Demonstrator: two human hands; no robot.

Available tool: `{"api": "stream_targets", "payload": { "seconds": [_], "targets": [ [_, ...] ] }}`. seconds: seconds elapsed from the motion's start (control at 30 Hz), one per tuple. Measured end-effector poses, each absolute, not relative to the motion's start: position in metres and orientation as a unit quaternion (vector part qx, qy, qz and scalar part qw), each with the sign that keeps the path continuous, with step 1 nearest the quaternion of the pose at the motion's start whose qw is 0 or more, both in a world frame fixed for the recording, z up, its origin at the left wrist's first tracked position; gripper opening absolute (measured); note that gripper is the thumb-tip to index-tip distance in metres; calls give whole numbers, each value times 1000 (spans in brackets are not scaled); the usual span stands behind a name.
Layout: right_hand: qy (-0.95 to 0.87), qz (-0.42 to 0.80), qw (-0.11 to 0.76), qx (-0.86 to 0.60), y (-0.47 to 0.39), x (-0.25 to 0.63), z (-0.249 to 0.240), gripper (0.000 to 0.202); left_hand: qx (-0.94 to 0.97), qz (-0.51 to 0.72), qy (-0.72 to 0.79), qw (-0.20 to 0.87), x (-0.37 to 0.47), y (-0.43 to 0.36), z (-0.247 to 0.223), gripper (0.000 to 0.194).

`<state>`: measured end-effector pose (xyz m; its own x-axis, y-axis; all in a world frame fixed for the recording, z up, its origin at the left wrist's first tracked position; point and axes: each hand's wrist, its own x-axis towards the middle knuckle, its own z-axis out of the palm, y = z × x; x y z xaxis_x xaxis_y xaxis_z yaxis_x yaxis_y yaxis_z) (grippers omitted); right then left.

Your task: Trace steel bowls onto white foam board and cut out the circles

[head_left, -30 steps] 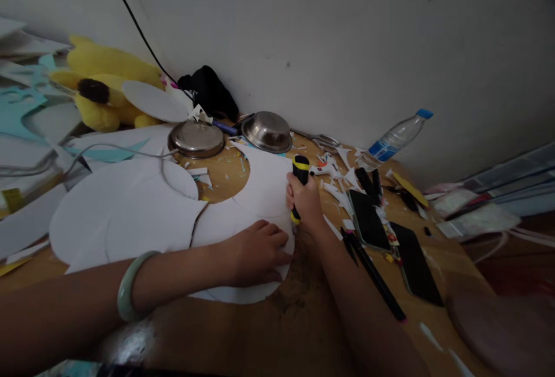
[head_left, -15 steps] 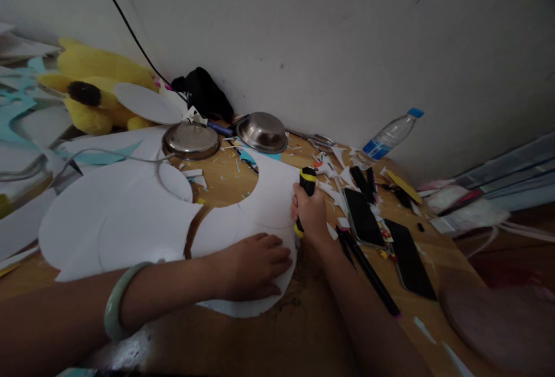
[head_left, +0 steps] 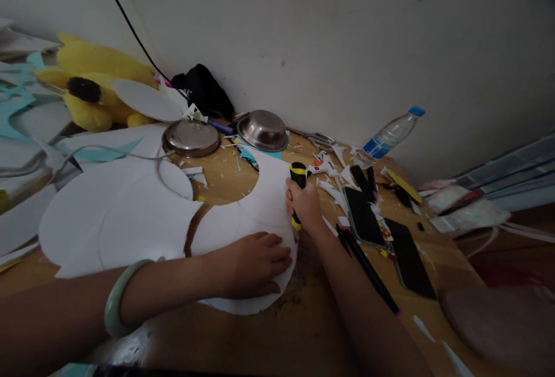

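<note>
A curved white sheet (head_left: 264,195) lies on the wooden table, with a rounded lower edge. My left hand (head_left: 255,265), below a pale green bangle (head_left: 116,302), rests flat on this sheet with its fingers apart. My right hand (head_left: 304,203) is wrapped round a black and yellow handle (head_left: 298,174), held nearly upright at the sheet's right edge. The tool's lower tip is too dark to make out. Left of a narrow gap lies another large white sheet (head_left: 139,226) with faint curved lines.
Metal bowl (head_left: 262,129) and round metal lid (head_left: 192,137) stand at the back. A bottle (head_left: 388,137), two dark phones (head_left: 363,215), black pens (head_left: 373,276) and paper scraps are on the right. A yellow plush toy (head_left: 102,85) sits back left, near a cable.
My right hand and the black and yellow handle have shifted slightly left, onto the sheet's right edge. My left hand has stayed in place.
</note>
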<state>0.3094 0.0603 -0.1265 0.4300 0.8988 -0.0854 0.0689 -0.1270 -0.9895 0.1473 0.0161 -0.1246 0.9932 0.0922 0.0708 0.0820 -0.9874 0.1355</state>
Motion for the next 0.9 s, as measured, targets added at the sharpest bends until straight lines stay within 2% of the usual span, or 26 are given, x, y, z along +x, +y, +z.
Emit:
{"api": "stream_targets", "payload": {
  "seconds": [0.43,0.63,0.9],
  "targets": [
    [-348,415,568,-620,58,308,-121,24,996,52,39,66,147,16,-127,40],
    [-351,388,602,-603,66,310,-118,24,996,39,41,62,147,15,-125,41],
    [-366,435,596,-567,64,308,-114,24,995,50,39,76,146,15,-125,41]
  ]
}}
